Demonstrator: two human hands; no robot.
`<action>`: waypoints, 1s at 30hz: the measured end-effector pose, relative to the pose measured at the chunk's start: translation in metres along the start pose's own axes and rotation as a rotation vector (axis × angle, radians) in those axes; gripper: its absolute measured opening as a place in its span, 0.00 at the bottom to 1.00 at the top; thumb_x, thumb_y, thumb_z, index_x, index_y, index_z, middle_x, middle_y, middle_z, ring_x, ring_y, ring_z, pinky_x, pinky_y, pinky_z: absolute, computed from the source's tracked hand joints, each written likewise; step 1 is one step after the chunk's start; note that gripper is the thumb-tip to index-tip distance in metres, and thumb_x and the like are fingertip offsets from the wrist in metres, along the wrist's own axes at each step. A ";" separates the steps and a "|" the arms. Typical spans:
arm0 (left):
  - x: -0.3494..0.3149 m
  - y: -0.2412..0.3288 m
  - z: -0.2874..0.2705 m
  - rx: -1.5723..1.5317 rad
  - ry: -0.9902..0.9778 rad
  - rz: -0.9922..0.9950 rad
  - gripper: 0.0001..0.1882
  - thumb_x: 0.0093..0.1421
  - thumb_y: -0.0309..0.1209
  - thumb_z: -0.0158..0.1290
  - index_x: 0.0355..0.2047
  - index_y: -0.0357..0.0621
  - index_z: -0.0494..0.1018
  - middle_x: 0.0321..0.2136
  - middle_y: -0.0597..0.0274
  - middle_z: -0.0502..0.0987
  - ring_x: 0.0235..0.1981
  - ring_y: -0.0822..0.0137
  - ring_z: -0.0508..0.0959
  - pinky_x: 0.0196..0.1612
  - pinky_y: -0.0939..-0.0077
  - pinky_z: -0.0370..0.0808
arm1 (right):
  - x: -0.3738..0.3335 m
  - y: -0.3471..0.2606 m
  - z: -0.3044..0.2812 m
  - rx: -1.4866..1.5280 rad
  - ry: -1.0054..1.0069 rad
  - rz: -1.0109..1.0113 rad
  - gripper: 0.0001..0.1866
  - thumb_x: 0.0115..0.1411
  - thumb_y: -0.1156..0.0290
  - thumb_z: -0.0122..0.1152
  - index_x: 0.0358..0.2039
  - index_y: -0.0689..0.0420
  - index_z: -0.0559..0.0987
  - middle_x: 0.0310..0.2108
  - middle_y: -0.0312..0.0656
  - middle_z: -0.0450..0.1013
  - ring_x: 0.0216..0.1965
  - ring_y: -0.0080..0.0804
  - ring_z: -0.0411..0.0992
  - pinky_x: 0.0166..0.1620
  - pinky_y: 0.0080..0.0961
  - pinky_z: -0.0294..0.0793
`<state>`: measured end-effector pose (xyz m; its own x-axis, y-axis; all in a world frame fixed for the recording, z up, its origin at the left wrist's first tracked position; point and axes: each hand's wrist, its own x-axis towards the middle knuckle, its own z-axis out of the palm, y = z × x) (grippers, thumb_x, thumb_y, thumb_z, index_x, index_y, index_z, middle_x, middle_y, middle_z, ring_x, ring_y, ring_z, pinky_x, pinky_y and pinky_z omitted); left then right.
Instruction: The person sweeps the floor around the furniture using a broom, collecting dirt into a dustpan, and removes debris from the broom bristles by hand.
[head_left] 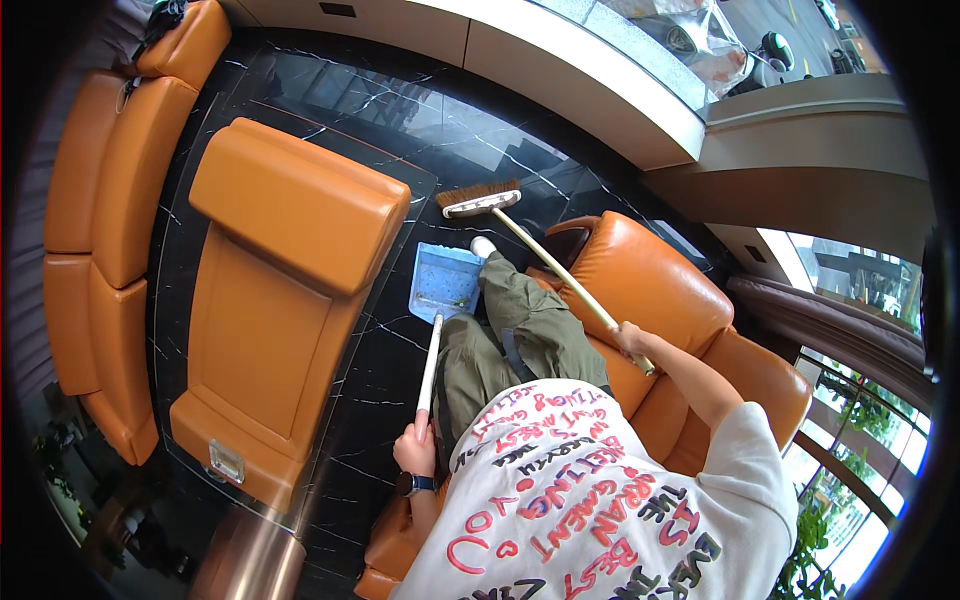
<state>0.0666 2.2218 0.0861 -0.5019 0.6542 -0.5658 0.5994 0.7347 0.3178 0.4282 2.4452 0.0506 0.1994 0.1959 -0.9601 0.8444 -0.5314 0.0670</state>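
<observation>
Beside a white shoe [484, 246], the blue dustpan [447, 264] sits on or just above the dark floor [355, 440], small specks inside. The left hand [415, 450] is clamped on its pale handle [428, 370]; a careless wrist tilt could spill those specks, and a shifted foot might nudge the pan. Just past it lies the broom head [481, 203], its pole [560, 265] gripped near the end by the right hand [632, 342]. Since the pole runs close to the orange armchair [650, 270], a sideways swing could catch the upholstery.
</observation>
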 end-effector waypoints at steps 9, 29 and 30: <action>-0.036 -0.005 0.038 0.331 0.056 0.112 0.23 0.45 0.26 0.47 0.44 0.58 0.62 0.15 0.59 0.69 0.14 0.57 0.70 0.15 0.71 0.66 | -0.020 0.015 -0.034 0.282 -0.071 -0.250 0.12 0.48 0.68 0.54 0.17 0.62 0.66 0.08 0.37 0.60 0.07 0.22 0.59 0.10 0.21 0.60; -0.097 0.010 0.053 -0.156 0.273 -0.398 0.11 0.50 0.34 0.46 0.20 0.39 0.71 0.13 0.46 0.66 0.14 0.52 0.68 0.17 0.67 0.62 | 0.146 -0.192 -0.081 -0.176 0.126 -0.313 0.27 0.54 0.55 0.40 0.20 0.71 0.69 0.10 0.49 0.67 0.13 0.40 0.69 0.19 0.33 0.69; -0.092 -0.004 0.053 -0.025 0.215 -0.392 0.10 0.50 0.33 0.46 0.19 0.41 0.71 0.12 0.47 0.67 0.14 0.53 0.69 0.16 0.66 0.62 | 0.142 -0.185 -0.073 -0.151 0.108 -0.299 0.26 0.54 0.54 0.40 0.21 0.71 0.69 0.11 0.49 0.67 0.14 0.41 0.70 0.19 0.33 0.70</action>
<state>0.1434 2.1496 0.0964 -0.8080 0.3464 -0.4766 0.3246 0.9368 0.1306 0.3367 2.6313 -0.0780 -0.0231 0.4148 -0.9096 0.9359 -0.3109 -0.1655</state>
